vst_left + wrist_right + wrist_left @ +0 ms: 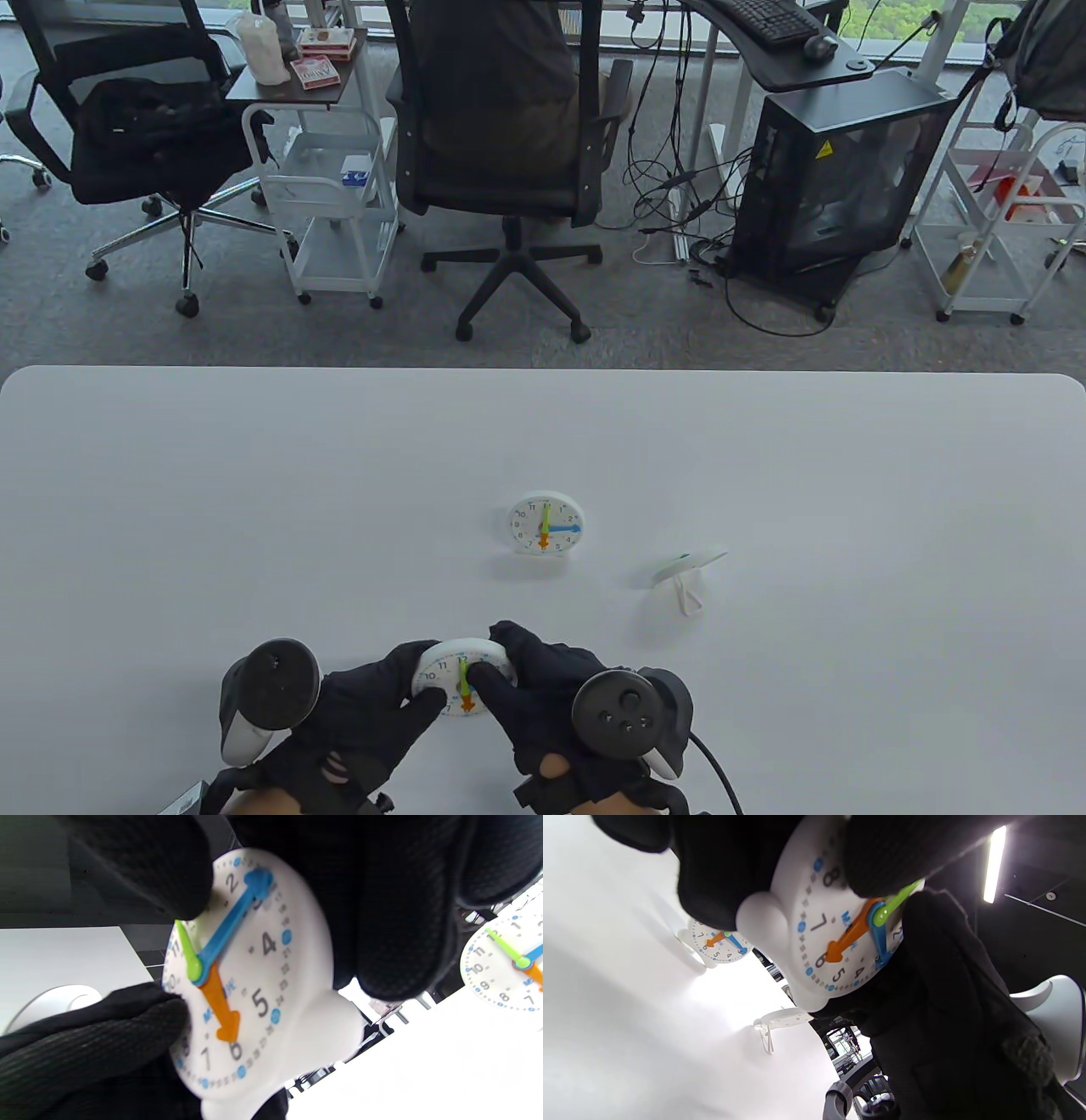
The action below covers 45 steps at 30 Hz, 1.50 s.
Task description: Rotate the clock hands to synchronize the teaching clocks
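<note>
Held clock: we see a small white teaching clock (462, 677) near the front edge of the white surface (254, 509), between both gloved hands and lifted with its face tilted toward us; in the right wrist view (263, 984) its orange hand points at 6, its blue hand lies near 3 and its green hand points up toward 12.
Left hand: our left hand (365, 713) grips the clock's left side, its fingers (428, 700) closed onto the rim and lower-left face.
Right hand: our right hand (551, 688) holds the clock's right side from behind; 1 fingertip (484, 672) presses on the face by the centre, close to the green hand; the left wrist view (835, 929) shows a dark fingertip covering the face near 8.
Second clock: another teaching clock (546, 523) stands upright at mid-surface, well apart from the hands; orange hand at 6, blue at 3, green near 12.
Third clock: a third white clock (689, 567) sits to the right of the second, leaning on its stand with its face turned away from us.
Trackers: 1 black tracker sits on each hand, left (270, 679) and right (624, 709).
</note>
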### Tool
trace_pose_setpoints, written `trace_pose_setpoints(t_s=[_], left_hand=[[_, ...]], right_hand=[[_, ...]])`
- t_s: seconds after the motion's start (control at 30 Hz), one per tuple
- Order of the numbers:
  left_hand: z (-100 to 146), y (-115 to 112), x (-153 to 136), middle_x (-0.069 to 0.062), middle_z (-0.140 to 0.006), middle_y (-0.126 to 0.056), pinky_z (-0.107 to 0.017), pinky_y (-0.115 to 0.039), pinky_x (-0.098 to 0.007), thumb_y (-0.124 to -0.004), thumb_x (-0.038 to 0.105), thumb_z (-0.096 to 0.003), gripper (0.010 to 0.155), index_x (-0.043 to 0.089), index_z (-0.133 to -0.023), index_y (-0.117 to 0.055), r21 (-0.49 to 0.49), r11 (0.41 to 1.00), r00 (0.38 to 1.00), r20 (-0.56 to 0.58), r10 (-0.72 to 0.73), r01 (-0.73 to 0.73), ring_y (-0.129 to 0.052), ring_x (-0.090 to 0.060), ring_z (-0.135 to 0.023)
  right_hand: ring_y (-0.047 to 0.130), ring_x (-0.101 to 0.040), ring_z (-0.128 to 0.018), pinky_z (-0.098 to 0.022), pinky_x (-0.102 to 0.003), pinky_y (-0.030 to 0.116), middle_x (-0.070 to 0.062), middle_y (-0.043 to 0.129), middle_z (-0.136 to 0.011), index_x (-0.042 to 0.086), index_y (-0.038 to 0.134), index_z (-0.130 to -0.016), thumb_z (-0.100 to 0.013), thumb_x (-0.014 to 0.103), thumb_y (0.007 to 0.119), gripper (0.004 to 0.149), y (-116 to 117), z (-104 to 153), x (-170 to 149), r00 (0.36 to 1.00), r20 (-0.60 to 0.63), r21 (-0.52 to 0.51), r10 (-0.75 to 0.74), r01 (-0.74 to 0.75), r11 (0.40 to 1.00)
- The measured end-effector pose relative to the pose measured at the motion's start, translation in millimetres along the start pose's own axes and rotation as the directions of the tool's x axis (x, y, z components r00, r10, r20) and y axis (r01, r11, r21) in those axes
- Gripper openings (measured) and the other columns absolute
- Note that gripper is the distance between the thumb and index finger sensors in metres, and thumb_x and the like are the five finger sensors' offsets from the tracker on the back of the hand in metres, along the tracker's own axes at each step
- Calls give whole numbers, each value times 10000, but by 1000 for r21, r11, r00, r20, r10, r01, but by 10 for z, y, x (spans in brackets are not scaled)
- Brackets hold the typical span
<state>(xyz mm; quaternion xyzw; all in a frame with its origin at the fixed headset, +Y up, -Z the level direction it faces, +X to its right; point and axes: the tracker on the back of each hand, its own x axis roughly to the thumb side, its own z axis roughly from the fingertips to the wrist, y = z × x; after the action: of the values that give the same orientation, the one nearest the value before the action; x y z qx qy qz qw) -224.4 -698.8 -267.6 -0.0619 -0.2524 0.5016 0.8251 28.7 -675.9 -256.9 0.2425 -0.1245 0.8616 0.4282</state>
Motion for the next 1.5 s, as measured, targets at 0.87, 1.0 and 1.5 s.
trace_pose_setpoints(t_s=[0.87, 1.0, 1.5], left_hand=[[-250, 406, -501, -137, -914, -948, -598, -604, -727, -902, 380, -484, 477, 217, -929, -843, -53, 977, 951, -223, -215, 209, -929, -462, -769], [-414, 526, -684, -140, -911, -943, -591, -610, -721, -890, 370, -484, 484, 224, -942, -827, 141, 976, 944, -310, -115, 165, -928, -464, -757], [-1489, 606, -1185, -117, -927, -937, -600, -600, -725, -841, 280, -482, 492, 252, -964, -746, 50, 974, 851, -498, -165, 219, -913, -465, -786]], right_hand=[[902, -505, -717, -503, -700, 664, -247, 823, -880, -34, 710, -965, -521, 463, 751, 667, -634, 21, -678, 967, -219, -325, -133, 56, 944], [902, -503, -693, -492, -688, 667, -261, 812, -870, -57, 679, -967, -526, 461, 742, 683, -789, 152, -1004, 865, -303, -572, -401, 172, 802], [931, -448, -690, -512, -661, 687, -209, 823, -878, -37, 649, -987, -536, 496, 718, 702, -720, 88, -1354, 800, -487, -507, -351, 69, 859]])
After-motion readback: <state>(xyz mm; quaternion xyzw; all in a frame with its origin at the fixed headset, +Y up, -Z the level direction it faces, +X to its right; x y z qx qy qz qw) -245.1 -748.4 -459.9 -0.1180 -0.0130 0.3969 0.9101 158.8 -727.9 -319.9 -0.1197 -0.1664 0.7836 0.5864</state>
